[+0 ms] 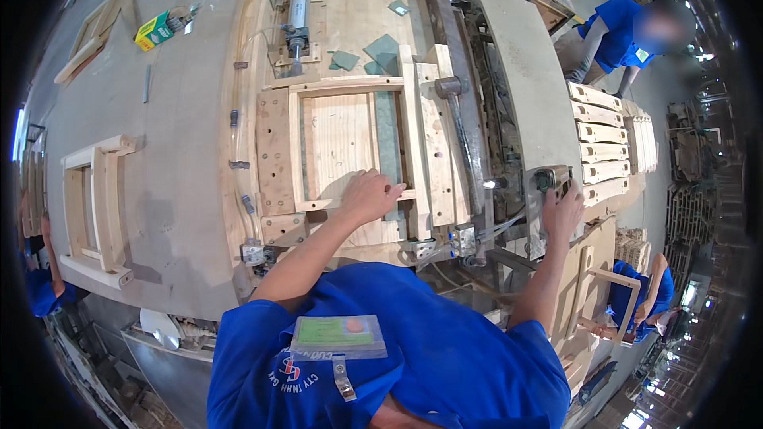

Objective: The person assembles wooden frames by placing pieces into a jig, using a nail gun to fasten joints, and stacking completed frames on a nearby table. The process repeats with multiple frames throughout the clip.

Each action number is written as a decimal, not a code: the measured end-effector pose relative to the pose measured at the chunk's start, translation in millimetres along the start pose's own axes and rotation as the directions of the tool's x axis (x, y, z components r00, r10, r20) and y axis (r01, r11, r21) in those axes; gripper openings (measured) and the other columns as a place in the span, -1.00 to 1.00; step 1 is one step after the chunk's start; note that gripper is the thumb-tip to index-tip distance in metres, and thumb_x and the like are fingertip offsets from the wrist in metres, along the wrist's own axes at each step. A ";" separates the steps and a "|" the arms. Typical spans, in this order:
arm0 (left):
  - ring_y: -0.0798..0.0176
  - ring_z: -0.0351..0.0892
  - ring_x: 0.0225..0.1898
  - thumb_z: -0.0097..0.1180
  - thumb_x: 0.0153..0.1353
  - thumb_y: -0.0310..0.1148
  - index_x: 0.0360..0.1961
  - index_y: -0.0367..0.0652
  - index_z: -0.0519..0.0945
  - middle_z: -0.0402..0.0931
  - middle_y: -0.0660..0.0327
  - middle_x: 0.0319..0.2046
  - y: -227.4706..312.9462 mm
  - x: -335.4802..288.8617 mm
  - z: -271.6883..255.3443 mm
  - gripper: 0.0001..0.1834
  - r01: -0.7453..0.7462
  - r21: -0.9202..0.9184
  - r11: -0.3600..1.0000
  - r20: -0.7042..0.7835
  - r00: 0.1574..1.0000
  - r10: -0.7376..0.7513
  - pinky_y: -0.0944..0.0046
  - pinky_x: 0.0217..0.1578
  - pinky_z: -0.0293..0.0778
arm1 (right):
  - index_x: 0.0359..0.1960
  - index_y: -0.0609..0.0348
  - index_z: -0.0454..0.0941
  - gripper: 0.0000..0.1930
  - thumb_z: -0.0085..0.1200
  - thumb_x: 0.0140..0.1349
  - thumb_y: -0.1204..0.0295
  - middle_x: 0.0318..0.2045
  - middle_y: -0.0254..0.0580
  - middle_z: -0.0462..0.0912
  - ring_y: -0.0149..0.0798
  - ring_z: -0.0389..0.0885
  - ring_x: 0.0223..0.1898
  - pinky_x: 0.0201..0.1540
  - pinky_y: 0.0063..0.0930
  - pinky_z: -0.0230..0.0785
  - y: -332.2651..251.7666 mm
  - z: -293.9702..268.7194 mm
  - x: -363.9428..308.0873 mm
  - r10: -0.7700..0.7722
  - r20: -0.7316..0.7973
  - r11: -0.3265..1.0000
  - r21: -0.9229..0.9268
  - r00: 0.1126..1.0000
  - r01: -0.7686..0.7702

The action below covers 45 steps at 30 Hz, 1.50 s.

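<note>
A pale wooden frame [350, 87] lies in the clamping jig on the bench before me. My left hand [369, 197] rests at its near rail, fingers curled over the wood. On the grey side table to the right lies a dark hand-held tool [550, 178]; its exact kind is unclear. My right hand [563, 213] is at the near edge of this tool, thumb and fingers apart. A hammer [450, 89] lies on the jig's right side, its handle pointing toward me. Beyond the frame sits a pneumatic cylinder [299, 12].
An assembled wooden frame [99, 206] and a green-yellow box [155, 32] rest on the left table. Curved slats [598, 133] are stacked at right, near a person in blue [616, 32]. Another person [644, 294] handles a frame at lower right.
</note>
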<state>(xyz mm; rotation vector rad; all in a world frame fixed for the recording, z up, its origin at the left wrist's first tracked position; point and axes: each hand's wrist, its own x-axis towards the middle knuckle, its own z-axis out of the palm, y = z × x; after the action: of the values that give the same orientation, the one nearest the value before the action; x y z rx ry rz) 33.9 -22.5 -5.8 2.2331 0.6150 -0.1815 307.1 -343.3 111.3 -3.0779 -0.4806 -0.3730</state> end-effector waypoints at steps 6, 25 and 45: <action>-0.10 0.61 -0.10 0.23 0.42 -0.01 -0.27 -0.21 0.71 0.67 0.00 -0.25 5.1 -6.0 4.3 -0.59 -0.051 -0.081 0.995 -0.160 0.986 0.038 -0.06 0.10 0.46 | 0.54 0.37 0.20 -0.19 0.20 0.33 0.28 0.13 0.37 0.59 0.39 0.56 0.20 0.30 0.17 0.41 48.6 38.9 -2.1 -0.126 0.083 0.984 0.140 0.988 0.114; 0.29 0.62 -0.29 0.18 0.55 0.02 0.14 -0.22 0.69 0.69 0.16 -0.33 48.3 -54.7 48.5 -0.51 0.149 -0.782 0.605 0.295 0.944 0.149 0.18 -0.20 0.55 | 0.06 0.26 0.52 -0.69 0.11 0.61 0.22 -0.48 -0.32 0.58 -0.47 0.53 -0.55 -0.51 -0.52 0.40 -156.7 -55.6 -142.4 -0.219 0.744 0.528 0.635 0.632 -0.564; 0.21 0.66 -0.32 0.20 0.52 0.04 0.14 -0.29 0.66 0.70 0.07 -0.33 36.0 -37.1 63.2 -0.46 0.228 -0.770 0.596 0.319 0.946 0.051 0.11 -0.26 0.55 | 0.09 0.26 0.51 -0.65 0.10 0.62 0.18 -0.55 -0.34 0.56 -0.48 0.54 -0.58 -0.51 -0.50 0.41 -180.6 -46.7 -139.6 -0.271 0.685 0.639 0.654 0.676 -0.405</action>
<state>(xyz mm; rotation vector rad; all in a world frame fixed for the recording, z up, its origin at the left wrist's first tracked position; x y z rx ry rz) 23.3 -103.1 -12.5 1.2421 0.4932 -0.2425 112.8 -215.0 118.1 -2.1907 -0.3484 0.9301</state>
